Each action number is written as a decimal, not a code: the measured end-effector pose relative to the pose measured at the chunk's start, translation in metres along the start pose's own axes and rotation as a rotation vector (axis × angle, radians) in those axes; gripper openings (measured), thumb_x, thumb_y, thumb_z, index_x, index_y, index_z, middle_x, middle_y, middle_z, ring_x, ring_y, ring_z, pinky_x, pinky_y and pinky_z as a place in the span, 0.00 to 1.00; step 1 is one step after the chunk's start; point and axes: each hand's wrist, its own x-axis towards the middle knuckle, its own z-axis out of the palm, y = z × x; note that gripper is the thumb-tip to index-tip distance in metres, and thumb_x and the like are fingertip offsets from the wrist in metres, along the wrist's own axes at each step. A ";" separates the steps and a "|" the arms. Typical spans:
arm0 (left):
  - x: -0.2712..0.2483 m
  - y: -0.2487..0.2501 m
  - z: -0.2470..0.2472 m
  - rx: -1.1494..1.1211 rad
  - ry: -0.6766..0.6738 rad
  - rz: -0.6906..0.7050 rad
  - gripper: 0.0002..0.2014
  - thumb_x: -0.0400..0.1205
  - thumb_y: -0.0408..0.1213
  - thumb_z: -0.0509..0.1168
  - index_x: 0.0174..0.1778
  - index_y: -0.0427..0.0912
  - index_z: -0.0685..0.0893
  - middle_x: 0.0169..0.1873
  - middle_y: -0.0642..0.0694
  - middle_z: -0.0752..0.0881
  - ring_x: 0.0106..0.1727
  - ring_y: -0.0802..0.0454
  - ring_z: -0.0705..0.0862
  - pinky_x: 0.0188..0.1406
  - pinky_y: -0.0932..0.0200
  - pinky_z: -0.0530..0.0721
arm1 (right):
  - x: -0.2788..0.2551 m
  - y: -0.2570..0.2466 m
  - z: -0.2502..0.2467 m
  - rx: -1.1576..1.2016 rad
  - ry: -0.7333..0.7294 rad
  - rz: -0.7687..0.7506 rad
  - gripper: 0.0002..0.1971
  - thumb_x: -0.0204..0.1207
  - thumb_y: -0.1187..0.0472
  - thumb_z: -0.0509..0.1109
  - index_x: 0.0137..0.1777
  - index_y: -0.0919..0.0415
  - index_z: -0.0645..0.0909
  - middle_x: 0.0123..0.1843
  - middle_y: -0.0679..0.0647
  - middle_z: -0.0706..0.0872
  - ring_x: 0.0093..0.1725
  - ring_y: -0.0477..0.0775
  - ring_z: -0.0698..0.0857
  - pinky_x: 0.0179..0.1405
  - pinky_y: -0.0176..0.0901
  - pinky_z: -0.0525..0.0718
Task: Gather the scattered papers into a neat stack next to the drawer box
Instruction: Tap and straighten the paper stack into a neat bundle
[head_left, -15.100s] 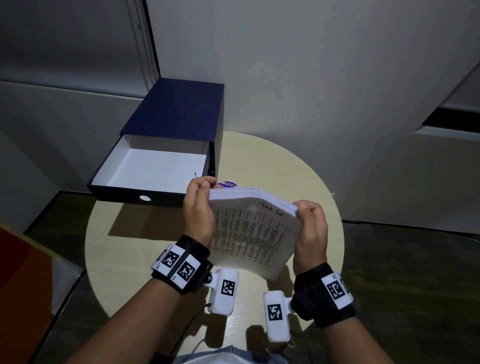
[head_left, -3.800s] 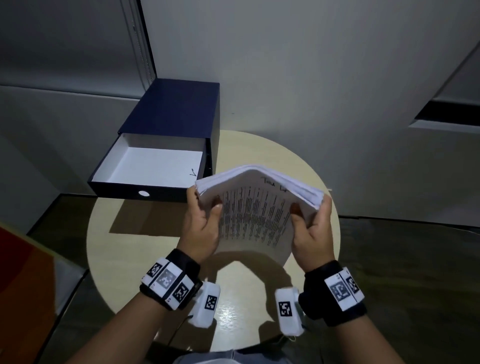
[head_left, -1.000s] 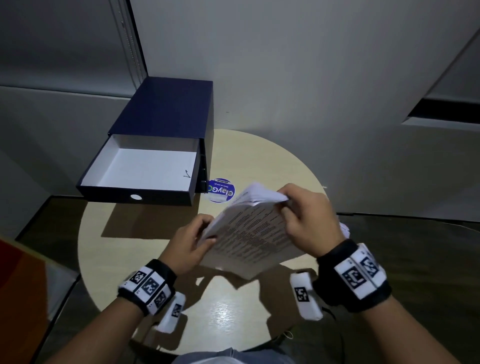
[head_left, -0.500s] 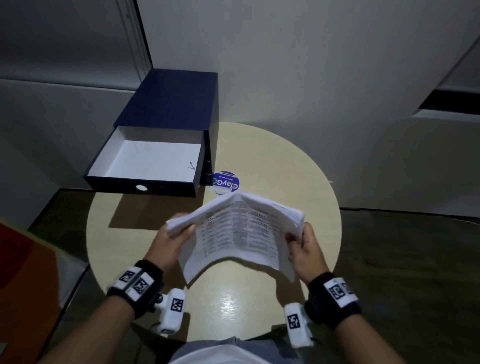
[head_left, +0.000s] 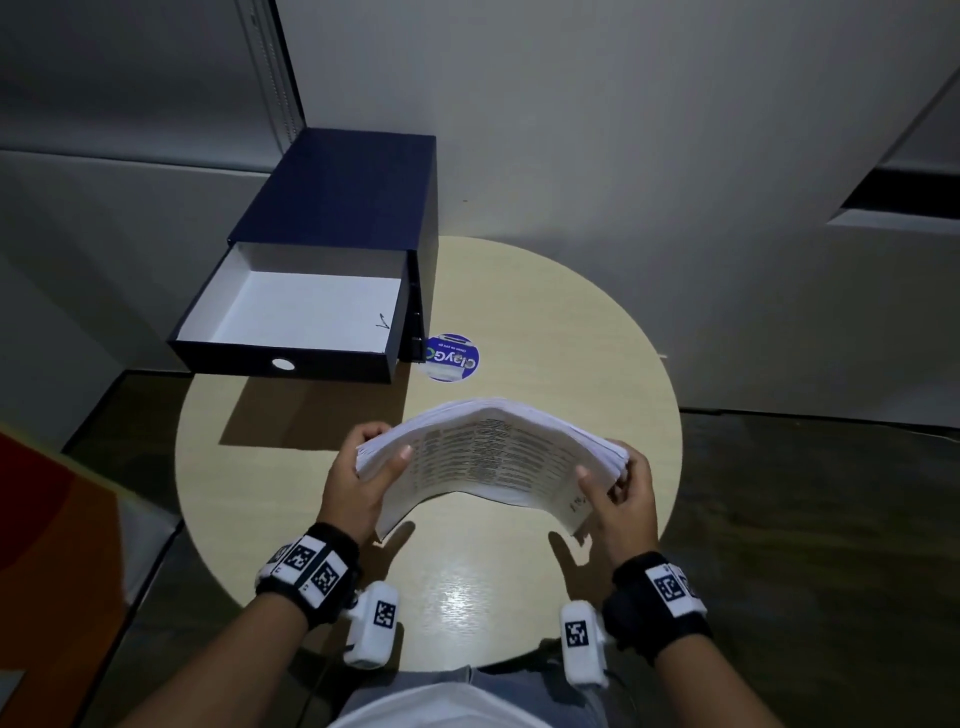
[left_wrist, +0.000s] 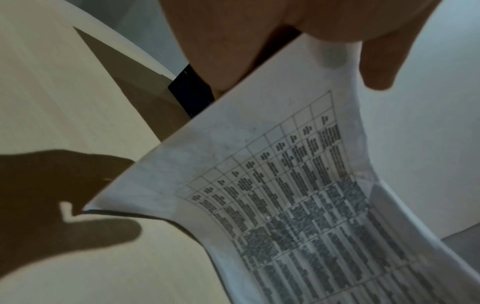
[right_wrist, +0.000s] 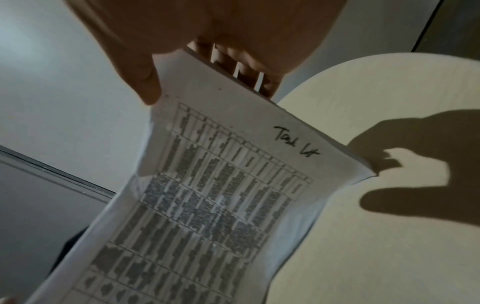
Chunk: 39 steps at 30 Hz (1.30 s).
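While both my hands hold the papers (head_left: 493, 457) above the worktop (head_left: 545, 322), the bundle bows upward in the middle like an arch. Left hand (head_left: 358, 483): grip clamped on the left end, thumb on the top sheet, fingers (head_left: 371, 431) curled over the far edge. Right hand (head_left: 621, 499): grip clamped on the right end, thumb on the top sheet, fingers wrapped underneath. From the left wrist, my thumb (left_wrist: 376, 67) presses the printed sheet (left_wrist: 298, 195), which carries a ruled table of dense text. From the right wrist, the same kind of table shows on the papers (right_wrist: 207, 205), with a handwritten note near the edge by my fingers (right_wrist: 241, 61); sheet edges look roughly flush at that end.

Papers are off the surface, near the front-middle of the round worktop, casting hand shadows on it. They sit in front of and slightly right of the box (head_left: 337, 208), apart from it. Box is dark blue, at the back left, its drawer (head_left: 291, 317) pulled out toward me and overhanging the worktop's edge; white inside, a small pen mark on its floor, a round hole in the front panel. A round blue sticker (head_left: 451, 357) lies on the worktop just beside the box's right front corner, between box and papers.

Both wrists wear black bands with printed markers.
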 end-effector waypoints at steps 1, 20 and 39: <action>0.002 0.002 0.001 -0.021 0.033 0.015 0.15 0.71 0.56 0.70 0.48 0.54 0.81 0.45 0.54 0.85 0.47 0.53 0.83 0.43 0.55 0.82 | 0.003 -0.004 0.002 0.013 0.025 -0.011 0.19 0.78 0.64 0.74 0.66 0.54 0.75 0.55 0.47 0.86 0.52 0.41 0.86 0.47 0.33 0.84; 0.009 0.007 -0.001 0.007 0.230 0.003 0.06 0.81 0.41 0.63 0.41 0.51 0.83 0.42 0.52 0.86 0.45 0.51 0.81 0.48 0.51 0.76 | 0.019 -0.019 0.014 0.026 0.203 -0.015 0.08 0.84 0.61 0.66 0.48 0.65 0.82 0.44 0.55 0.80 0.40 0.49 0.76 0.21 0.21 0.72; 0.010 0.006 -0.003 0.205 0.161 -0.174 0.15 0.72 0.21 0.62 0.34 0.50 0.76 0.33 0.49 0.79 0.40 0.46 0.76 0.37 0.54 0.71 | 0.014 0.006 -0.001 -0.244 -0.076 0.053 0.13 0.84 0.66 0.61 0.65 0.53 0.67 0.52 0.44 0.82 0.59 0.59 0.83 0.51 0.48 0.82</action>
